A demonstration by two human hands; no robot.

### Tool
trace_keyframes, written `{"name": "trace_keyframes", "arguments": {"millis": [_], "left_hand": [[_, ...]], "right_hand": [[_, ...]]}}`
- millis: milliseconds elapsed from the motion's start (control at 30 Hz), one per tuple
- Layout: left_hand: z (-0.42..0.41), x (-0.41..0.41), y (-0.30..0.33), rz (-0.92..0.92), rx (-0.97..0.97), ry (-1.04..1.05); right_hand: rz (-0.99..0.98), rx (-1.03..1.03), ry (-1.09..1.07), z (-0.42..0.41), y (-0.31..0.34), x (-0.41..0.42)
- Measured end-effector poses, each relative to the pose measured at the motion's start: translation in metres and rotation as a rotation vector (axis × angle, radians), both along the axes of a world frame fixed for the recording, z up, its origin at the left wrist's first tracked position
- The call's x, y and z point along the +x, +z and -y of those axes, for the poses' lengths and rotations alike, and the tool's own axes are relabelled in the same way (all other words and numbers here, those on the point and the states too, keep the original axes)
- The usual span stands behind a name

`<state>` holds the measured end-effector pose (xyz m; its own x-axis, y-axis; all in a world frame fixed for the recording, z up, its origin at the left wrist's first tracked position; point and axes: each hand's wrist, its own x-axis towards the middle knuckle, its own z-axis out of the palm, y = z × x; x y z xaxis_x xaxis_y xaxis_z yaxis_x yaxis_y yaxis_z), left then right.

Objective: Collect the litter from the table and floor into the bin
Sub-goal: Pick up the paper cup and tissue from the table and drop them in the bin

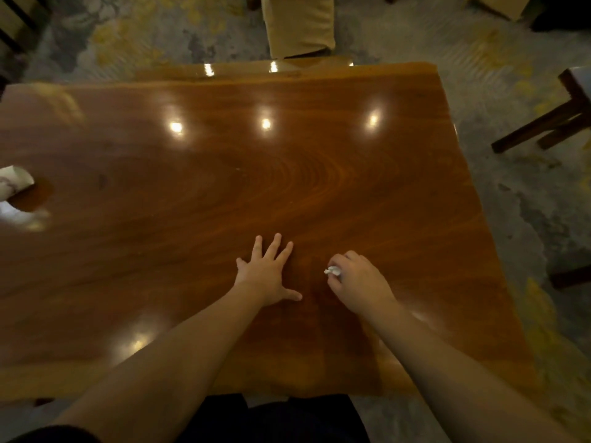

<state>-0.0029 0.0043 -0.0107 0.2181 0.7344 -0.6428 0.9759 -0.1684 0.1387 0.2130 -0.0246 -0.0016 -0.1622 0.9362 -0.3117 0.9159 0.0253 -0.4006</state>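
My right hand [356, 278] is closed over a small white scrap of litter [332, 270], which pokes out between thumb and fingers just above the glossy wooden table [287, 174]. My left hand [267, 273] lies flat on the table beside it, fingers spread, holding nothing. At the table's far left edge rests a white crumpled paper piece [14, 183], partly cut off by the frame. No bin is in view.
A cushioned chair [299, 24] stands at the table's far side. Dark wooden furniture legs [550, 123] stand on the patterned carpet [511, 199] to the right. Another chair edge shows at the top left [16, 24].
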Motion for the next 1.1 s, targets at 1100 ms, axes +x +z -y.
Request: {"name": "trace_keyframes", "arguments": {"millis": [1100], "left_hand": [[-0.122,-0.617,0.040,-0.036,0.560,0.525]], "right_hand": [[0.024,0.070,0.316,-0.065,0.086,-0.556]]}}
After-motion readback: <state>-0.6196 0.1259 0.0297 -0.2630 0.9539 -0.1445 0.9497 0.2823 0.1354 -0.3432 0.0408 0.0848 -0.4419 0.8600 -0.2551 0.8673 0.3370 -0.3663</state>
